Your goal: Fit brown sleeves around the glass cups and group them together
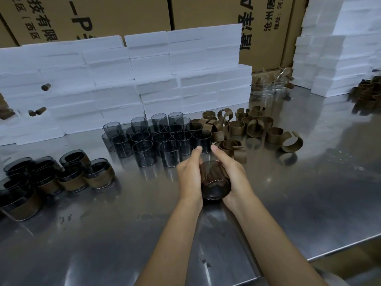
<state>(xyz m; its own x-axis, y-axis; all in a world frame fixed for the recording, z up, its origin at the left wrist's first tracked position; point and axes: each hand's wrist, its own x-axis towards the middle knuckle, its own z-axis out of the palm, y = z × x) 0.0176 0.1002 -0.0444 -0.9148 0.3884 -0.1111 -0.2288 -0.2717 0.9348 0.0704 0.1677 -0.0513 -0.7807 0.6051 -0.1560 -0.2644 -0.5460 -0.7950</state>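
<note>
From my remote station I read the head view as follows. My left hand [188, 176] and my right hand [232, 174] clasp one dark glass cup [214, 186] between them, just above the polished stainless steel table [288, 193]. The cup is tilted, its base toward me. A brown paper sleeve [211, 172] sits around the cup's far part, mostly covered by the hands. The fingers of both hands curl around the sides of the cup and sleeve; both thumbs point forward and lie near each other above it.

Bare cups: a cluster of upright smoky grey glass cups [156, 137] stands just beyond the hands, packed close together.

Loose sleeves: a heap of curled brown paper sleeves [247, 126] lies directly to the right of that cluster, touching its right edge.

Finished cups: a group of glass cups already wearing brown sleeves [61, 178] stands at the far left of the table, well apart from the hands.

Background: stacked white foam blocks [123, 79] form a wall behind the bare cups; brown printed cardboard cartons [206, 11] rise behind them. A second white foam stack [340, 48] stands at the far right, with a small lot of clear glass cups [270, 89] between the two stacks.
</note>
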